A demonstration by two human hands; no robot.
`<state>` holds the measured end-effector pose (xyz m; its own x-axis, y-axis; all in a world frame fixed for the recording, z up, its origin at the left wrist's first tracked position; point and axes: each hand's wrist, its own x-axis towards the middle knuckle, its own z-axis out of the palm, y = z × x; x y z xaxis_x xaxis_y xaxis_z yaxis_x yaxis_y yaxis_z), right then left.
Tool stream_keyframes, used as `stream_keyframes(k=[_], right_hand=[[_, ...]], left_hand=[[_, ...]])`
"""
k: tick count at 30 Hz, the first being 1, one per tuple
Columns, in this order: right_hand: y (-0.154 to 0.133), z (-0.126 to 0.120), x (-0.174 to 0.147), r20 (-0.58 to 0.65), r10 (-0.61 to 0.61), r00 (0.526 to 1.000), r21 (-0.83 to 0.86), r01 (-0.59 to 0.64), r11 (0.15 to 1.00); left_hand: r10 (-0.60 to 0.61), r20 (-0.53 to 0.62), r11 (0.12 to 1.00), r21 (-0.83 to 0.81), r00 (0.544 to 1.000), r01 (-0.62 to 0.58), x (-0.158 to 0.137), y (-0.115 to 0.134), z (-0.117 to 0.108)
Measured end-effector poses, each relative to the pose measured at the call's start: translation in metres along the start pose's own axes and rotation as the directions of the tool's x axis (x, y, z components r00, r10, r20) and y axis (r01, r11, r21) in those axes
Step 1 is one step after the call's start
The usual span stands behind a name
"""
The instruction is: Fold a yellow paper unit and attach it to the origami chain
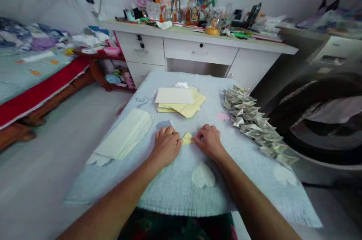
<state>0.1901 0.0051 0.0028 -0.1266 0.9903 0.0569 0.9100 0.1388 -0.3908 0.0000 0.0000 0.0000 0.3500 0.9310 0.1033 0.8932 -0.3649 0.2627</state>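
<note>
Between my hands, on the cloth-covered table (181,191), lies a small folded piece of yellow paper (187,138). My left hand (169,142) is closed at its left corner, fingers curled. At the right corner, my right hand (208,140) pinches the same paper with thumb and fingertips. Beyond the hands is a stack of yellow paper sheets (195,108), with a pale card (174,95) lying across it. Rows of folded paper pieces (254,123), grey and pointed, stand nested together to the right of my right hand.
A pale paper or plastic packet (124,134) lies at the table's left side. Behind the table, a white desk (141,48) holds bags, jars and clutter. A washing machine (325,93) stands to the right, a bed (36,70) to the left.
</note>
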Motion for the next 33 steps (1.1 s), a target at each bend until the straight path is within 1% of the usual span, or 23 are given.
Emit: stream_keyframes(k=[2,5,7,9,11,15,18,25,29,33], right_hand=[[0.0,0.001,-0.001,-0.007,0.004,1.0,-0.002,-0.004,1.0],[0.0,0.001,-0.001,-0.012,0.009,1.0,-0.004,-0.009,1.0],[0.0,0.001,-0.002,-0.013,0.013,1.0,-0.007,-0.013,1.0],[0.0,0.001,-0.002,-0.015,0.017,1.0,-0.012,-0.017,1.0],[-0.001,0.001,-0.002,-0.018,0.017,1.0,-0.017,-0.017,1.0],[-0.001,0.002,-0.003,-0.025,0.002,1.0,-0.037,-0.003,0.999],[-0.002,0.002,-0.003,-0.027,-0.005,1.0,-0.056,0.004,0.998],[-0.003,0.004,-0.004,-0.033,-0.006,0.999,-0.127,0.002,0.992],[-0.004,0.005,-0.006,-0.06,-0.013,0.998,-0.152,0.004,0.988],[-0.006,0.004,-0.008,-0.084,-0.045,0.995,-0.161,0.031,0.986]], left_hand=[[-0.039,-0.026,0.999,0.001,0.999,0.039,-0.001,0.002,-0.001],[-0.015,-0.072,0.999,-0.052,0.997,0.012,0.0,0.004,-0.001],[0.069,-0.098,0.99,-0.113,0.993,-0.08,0.001,0.003,-0.001],[0.181,-0.093,0.967,-0.164,0.979,-0.195,0.003,0.001,0.001],[0.241,-0.079,0.945,-0.21,0.967,-0.252,0.005,-0.002,0.003],[0.213,-0.059,0.931,-0.29,0.975,-0.221,0.009,-0.01,0.004],[0.213,-0.033,0.926,-0.314,0.976,-0.212,0.011,-0.014,0.004],[0.235,-0.023,0.917,-0.325,0.972,-0.23,0.013,-0.02,0.006],[0.248,-0.028,0.913,-0.327,0.968,-0.243,0.013,-0.023,0.008],[0.252,-0.047,0.912,-0.321,0.966,-0.254,0.012,-0.021,0.008]])
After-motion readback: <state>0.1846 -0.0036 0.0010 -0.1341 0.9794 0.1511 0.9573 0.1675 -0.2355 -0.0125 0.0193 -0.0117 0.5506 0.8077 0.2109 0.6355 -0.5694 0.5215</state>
